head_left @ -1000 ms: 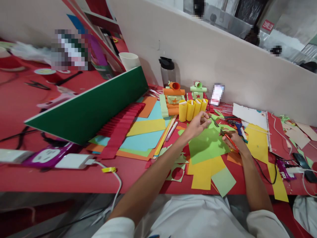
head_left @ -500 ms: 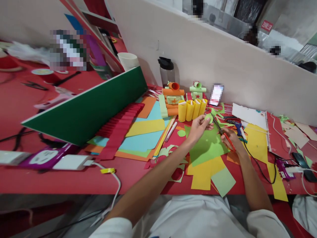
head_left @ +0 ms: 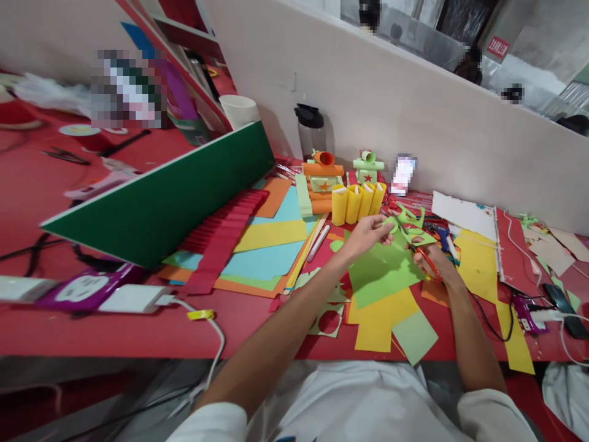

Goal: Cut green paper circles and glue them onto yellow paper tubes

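Between the fingers of my left hand (head_left: 369,235) is a small rounded piece of light green paper (head_left: 391,226). My right hand (head_left: 432,259) is closed around the orange handles of a pair of scissors (head_left: 427,263). The scissor blades point up and left, against the green piece, and a strip of green paper hangs off near them. Beneath both hands lies a larger green sheet (head_left: 384,273). A cut green disc (head_left: 337,245) rests left of my left wrist. Just behind are several yellow paper rolls (head_left: 359,204) standing in a row.
Orange and green paper models (head_left: 323,181) stand at the back, near a phone (head_left: 404,174) and a bottle (head_left: 310,130). Leftward are stacked colored sheets (head_left: 262,261) and a leaning green board (head_left: 170,196). A blue glue gun (head_left: 443,238) and yellow paper (head_left: 476,264) lie rightward.
The green piece has turned in my left hand, and the scissors have shifted slightly. A strip of green paper now stands out farther beside the blades.
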A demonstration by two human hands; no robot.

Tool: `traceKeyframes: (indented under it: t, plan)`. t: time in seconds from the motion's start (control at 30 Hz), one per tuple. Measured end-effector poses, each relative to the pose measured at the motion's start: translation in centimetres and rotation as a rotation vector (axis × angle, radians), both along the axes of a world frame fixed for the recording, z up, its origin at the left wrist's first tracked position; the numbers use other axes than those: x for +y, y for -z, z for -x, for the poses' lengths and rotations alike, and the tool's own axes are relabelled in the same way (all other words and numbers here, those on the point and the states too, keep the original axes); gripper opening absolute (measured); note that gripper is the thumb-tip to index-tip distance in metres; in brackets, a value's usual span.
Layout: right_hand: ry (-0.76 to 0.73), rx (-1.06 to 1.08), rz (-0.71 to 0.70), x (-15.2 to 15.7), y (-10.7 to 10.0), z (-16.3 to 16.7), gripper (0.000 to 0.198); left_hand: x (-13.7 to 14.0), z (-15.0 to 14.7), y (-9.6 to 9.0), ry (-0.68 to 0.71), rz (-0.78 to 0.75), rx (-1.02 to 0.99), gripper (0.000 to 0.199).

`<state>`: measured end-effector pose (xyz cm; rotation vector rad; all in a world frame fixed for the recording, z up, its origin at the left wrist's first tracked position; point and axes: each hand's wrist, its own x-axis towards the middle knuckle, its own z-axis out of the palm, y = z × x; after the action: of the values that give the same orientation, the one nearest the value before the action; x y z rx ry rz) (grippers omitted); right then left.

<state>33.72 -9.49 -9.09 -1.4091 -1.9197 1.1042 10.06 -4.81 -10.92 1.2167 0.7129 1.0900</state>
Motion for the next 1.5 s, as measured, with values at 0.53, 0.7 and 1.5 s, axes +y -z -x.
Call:
traceKeyframes:
  t: [0.53,0.7,1.5]
  plan:
    - [0.015,0.036,0.024,-0.19,0.38,0.25,0.028,-0.02,0.50,-0.18,0.045,-0.036,0.063,0.051]
    - [0.037,0.041,0.045,-0.27,0.35,0.43,0.027,0.07,0.51,-0.05,0.050,-0.028,0.065,0.050]
    - [0.014,0.026,0.007,-0.48,-0.47,0.70,0.037,-0.06,-0.02,0.10,0.010,-0.004,0.075,0.047]
